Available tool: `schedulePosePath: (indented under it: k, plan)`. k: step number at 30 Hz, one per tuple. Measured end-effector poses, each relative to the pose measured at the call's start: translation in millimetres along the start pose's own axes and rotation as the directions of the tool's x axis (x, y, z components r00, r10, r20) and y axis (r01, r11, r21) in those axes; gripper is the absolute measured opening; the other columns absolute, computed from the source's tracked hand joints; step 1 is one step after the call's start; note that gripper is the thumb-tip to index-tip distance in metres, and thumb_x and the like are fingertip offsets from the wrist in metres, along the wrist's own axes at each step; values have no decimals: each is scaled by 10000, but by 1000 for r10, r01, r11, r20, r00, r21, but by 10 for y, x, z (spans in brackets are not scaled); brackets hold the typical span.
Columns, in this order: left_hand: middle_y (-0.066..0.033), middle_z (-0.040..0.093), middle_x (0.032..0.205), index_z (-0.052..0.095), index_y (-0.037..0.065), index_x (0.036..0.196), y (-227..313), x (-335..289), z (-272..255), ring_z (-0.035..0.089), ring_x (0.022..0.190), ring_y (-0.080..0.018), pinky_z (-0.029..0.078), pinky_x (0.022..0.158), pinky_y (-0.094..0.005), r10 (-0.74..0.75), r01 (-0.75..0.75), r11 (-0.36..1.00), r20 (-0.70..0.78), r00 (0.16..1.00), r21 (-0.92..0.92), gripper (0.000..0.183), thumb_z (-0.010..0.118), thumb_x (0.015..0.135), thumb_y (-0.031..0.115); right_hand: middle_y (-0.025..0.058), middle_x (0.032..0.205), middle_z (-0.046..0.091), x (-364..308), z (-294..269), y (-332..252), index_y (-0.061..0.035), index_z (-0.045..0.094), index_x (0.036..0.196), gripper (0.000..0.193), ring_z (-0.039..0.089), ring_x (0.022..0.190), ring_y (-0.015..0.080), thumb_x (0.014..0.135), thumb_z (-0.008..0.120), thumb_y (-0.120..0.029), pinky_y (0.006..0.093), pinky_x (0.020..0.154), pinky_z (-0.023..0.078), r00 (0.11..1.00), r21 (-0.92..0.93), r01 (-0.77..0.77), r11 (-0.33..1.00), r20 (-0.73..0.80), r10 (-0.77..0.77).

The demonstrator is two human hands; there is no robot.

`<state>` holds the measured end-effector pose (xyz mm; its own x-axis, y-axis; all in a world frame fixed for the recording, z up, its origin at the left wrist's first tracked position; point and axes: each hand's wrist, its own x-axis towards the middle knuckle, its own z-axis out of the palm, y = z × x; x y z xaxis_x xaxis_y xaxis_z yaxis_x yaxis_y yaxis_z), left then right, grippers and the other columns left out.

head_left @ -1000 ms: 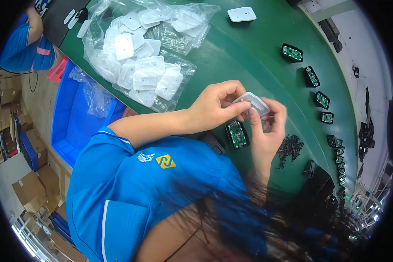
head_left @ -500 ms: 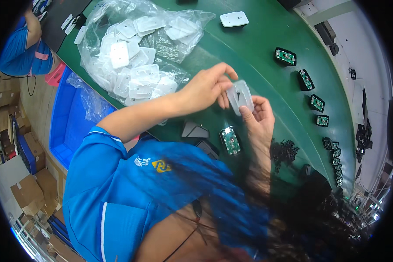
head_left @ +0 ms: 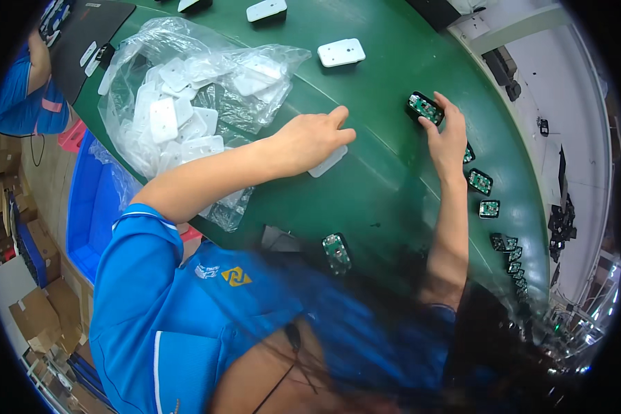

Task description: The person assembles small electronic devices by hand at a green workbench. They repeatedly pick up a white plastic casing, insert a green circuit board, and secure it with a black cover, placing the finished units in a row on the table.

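My left hand (head_left: 314, 143) is closed at a white plastic cover (head_left: 330, 163), beside the bag of covers. Most of that cover is hidden under the palm. Farther right, my right hand (head_left: 449, 131) has thumb and fingers around the end of a black case with a green circuit board (head_left: 423, 105), which rests on the table. Between my arms, near my body, lies another black case with a circuit board (head_left: 336, 252), partly blurred behind loose hair. A small dark piece (head_left: 375, 224) lies on the green tabletop.
A clear plastic bag (head_left: 207, 62) full of white covers spreads at left. Cases topped with white covers (head_left: 341, 53) stand at the back. More board-filled cases (head_left: 480, 181) line the right edge. A blue bin (head_left: 90, 207) stands below left; another person's arm (head_left: 39, 65) shows beyond.
My right hand has left the white cover and reached out right to a black case. The cover is now under my left hand. The view has shifted, showing more cases at the back.
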<state>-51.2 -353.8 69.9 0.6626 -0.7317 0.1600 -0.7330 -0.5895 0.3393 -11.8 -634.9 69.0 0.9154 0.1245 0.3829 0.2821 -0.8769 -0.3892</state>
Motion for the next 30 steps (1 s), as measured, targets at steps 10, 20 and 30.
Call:
schedulePosePath:
  k: [10,20,30]
  plan:
    - [-110,554,1163,524,47,1211,221,-50,-259,548,1065,-244,455,886,-363,-116,10,765,-123,986,-644,439,660,826,206,92,1077,579,-674,-265,-1230,-14,481,1226,633,546,983,183,693,809,-108,328,902,421,970,631,-106,768,-104,219]
    - [-102,638,1035,517,7,1200,462,-470,-316,651,849,-196,526,756,-312,233,270,-312,203,951,-911,418,526,953,344,153,1161,579,-927,-827,-1677,-68,672,1067,304,512,1079,301,780,705,-159,405,894,432,969,490,243,837,-78,-236]
    - [-150,620,1059,484,-2,1227,756,-685,-555,646,894,-268,523,771,-351,157,8,189,38,987,-982,472,638,870,266,70,879,567,-1238,-778,-1870,-57,627,849,189,519,810,213,706,750,-69,301,666,426,952,607,280,744,-278,-132]
